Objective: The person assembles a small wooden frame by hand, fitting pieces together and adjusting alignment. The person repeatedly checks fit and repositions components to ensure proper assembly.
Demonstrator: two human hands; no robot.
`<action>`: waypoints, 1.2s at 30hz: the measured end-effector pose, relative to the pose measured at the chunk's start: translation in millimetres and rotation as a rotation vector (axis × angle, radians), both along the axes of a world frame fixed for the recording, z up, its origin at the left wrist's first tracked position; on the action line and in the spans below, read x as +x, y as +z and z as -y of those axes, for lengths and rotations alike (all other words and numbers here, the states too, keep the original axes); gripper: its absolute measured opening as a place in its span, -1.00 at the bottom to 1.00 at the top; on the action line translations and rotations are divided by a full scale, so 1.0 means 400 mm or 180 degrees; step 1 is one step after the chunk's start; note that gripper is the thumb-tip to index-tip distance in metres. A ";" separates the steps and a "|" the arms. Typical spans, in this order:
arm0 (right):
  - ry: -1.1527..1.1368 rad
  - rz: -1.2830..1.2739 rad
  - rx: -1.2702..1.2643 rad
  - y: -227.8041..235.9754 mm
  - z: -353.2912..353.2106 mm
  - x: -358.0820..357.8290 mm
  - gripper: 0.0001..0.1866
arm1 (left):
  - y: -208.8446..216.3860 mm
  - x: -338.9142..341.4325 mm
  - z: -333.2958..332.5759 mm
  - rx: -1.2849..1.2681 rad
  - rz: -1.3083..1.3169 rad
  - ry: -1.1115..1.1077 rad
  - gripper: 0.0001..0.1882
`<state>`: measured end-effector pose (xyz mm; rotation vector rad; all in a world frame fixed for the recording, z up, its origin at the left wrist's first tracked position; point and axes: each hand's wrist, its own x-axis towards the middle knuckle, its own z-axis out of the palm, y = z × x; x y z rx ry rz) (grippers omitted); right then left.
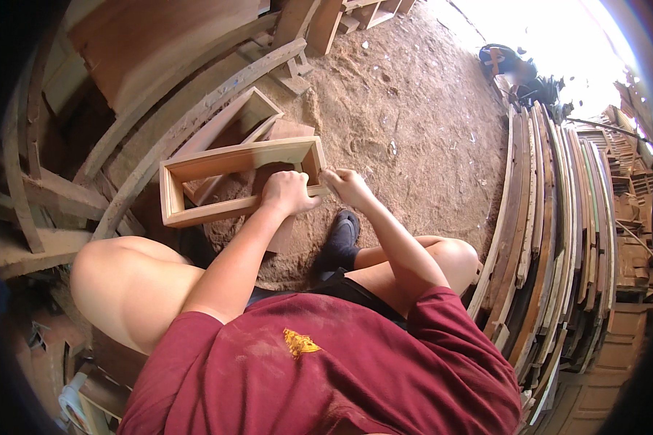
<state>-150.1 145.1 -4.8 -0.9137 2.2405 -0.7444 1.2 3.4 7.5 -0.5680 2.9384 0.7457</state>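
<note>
A rectangular wooden frame (pixel 212 212) with open middle rests tilted in front of me, over other wooden pieces. My left hand (pixel 289 193) is closed around its near rail, close to the right end. Beside that right end, my right hand (pixel 348 187) is closed with the fingers bent against the frame's outer face. Whatever those right fingers may hold is hidden. Beneath and behind lies a second wooden frame (pixel 263 110). A reddish-brown board (pixel 292 129) shows just beyond the far rail.
Sawdust covers the ground (pixel 421 138). Long planks are stacked (pixel 537 225) along my right side. On the left run wooden beams (pixel 196 116) and a large brown panel (pixel 159 51). More wooden frames (pixel 355 14) stand at the far edge. My shoe (pixel 341 235) is just below the right hand.
</note>
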 end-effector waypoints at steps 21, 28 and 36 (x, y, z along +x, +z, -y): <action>0.0218 -0.0631 0.0022 -0.012 -0.020 0.048 -0.50 | -0.033 -0.004 -0.005 0.0026 -0.0167 0.0059 -0.47; 0.0215 -0.0497 0.0000 -0.009 0.000 0.050 -0.49 | -0.003 0.003 0.000 -0.0035 -0.0033 0.0135 -0.46; -0.0102 -0.0237 -0.0053 -0.009 -0.005 0.047 -0.40 | 0.017 -0.003 -0.013 -0.0128 0.0105 0.0004 -0.42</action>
